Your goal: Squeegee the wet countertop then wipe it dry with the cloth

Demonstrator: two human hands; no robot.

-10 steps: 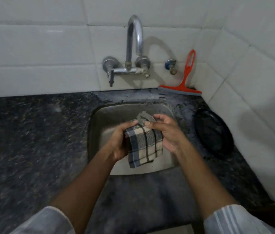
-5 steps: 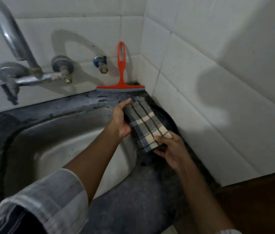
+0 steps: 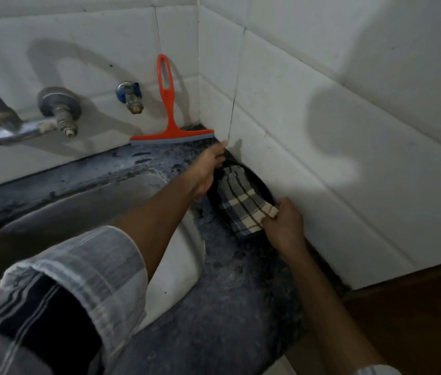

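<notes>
The checked cloth (image 3: 241,204) lies stretched over a black dish (image 3: 266,191) on the wet dark countertop (image 3: 227,307), close to the right wall. My right hand (image 3: 284,223) pinches the cloth's near end. My left hand (image 3: 208,169) is at its far end and holds it there, thumb pointing at the wall; its fingers are hidden behind the hand. The orange squeegee (image 3: 170,125) stands in the back corner, blade down on the counter, handle leaning on the tiles. Neither hand touches it.
A steel sink (image 3: 78,207) fills the left, with my left forearm across its right rim. The tap (image 3: 24,128) and a small blue valve (image 3: 130,97) project from the back tiles. White tiled walls close the corner. A brown surface (image 3: 416,320) lies at the lower right.
The cloth went from above the sink to the right and down onto the black dish by the wall. Both hands moved with it, and my view swung right toward the corner.
</notes>
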